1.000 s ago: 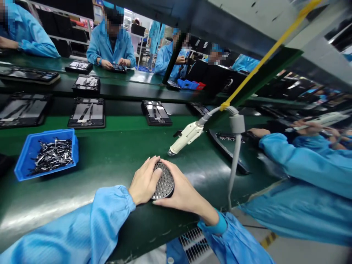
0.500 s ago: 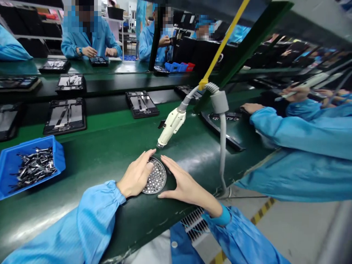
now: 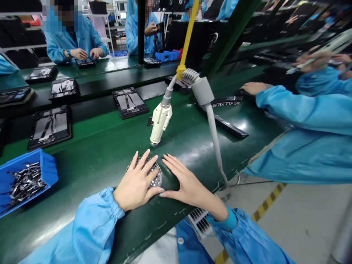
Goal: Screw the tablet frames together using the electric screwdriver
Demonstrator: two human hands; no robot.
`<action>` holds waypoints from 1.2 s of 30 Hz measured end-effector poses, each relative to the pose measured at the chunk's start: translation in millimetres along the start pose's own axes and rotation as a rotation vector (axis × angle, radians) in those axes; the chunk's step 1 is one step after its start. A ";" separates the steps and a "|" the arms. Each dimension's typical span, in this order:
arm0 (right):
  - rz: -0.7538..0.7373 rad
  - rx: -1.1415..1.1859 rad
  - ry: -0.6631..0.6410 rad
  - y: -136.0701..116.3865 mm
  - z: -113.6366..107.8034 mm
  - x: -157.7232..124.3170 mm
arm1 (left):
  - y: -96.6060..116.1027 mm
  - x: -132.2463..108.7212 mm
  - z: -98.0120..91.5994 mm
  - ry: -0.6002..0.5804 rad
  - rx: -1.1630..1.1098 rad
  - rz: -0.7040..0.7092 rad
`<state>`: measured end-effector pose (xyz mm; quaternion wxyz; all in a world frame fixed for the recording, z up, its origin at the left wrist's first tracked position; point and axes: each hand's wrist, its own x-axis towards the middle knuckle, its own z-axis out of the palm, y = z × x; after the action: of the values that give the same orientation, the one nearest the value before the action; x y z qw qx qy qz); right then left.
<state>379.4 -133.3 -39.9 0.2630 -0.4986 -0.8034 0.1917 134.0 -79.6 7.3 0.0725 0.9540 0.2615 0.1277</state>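
A round metal tray full of small holes (image 3: pixel 157 179) lies on the green bench (image 3: pixel 99 165) in front of me. Spread across its top is my left hand (image 3: pixel 139 181), which covers much of the tray. To the right, my right hand (image 3: pixel 183 181) is open, its fingers stretched out and its thumb apart, beside the tray's edge. My two thumb tips come close together near the tray's lower side. Just beyond the hands, a white electric screwdriver (image 3: pixel 161 124) hangs nose down from a yellow strap (image 3: pixel 189 33).
A blue bin (image 3: pixel 51 168) of small metal-and-black parts stands at left. Opened tablets (image 3: pixel 130 102) lie along the bench behind. A grey cable (image 3: pixel 216 143) hangs at right, before a long black part (image 3: pixel 231 126). A co-worker's sleeve (image 3: pixel 305 110) reaches in at right.
My left hand has turned from the tray's left side to lie spread over it. The thumbs have come closer together. The whole view has shifted a little.
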 end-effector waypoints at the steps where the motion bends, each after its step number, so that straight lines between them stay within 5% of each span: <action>1: -0.003 0.001 0.005 -0.4 0.5 -0.2 | -0.3 0.3 -0.2 -0.009 0.017 0.005; 16: 0.029 0.093 0.055 -10.4 -3.2 1.5 | -3.5 -15.4 -0.5 0.008 0.108 0.043; 20: 0.037 0.116 0.042 -11.3 -5.6 0.3 | -4.4 -21.4 -8.5 -0.010 0.082 -0.037; 25: 0.057 0.146 -0.024 -9.1 -9.6 1.5 | -3.9 -47.1 -17.8 0.001 0.009 -0.238; 31: -0.004 0.055 -0.136 -8.2 -15.3 2.3 | -3.7 -49.5 -12.4 0.011 0.002 -0.198; 36: -0.079 -0.043 -0.296 -25.3 -28.0 28.4 | -10.7 -60.9 -12.0 0.062 -0.048 -0.299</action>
<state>368.5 -117.3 3.2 0.1384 -0.4385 -0.8562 0.2354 74.9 -101.2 4.1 0.1054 0.8979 0.3998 0.1511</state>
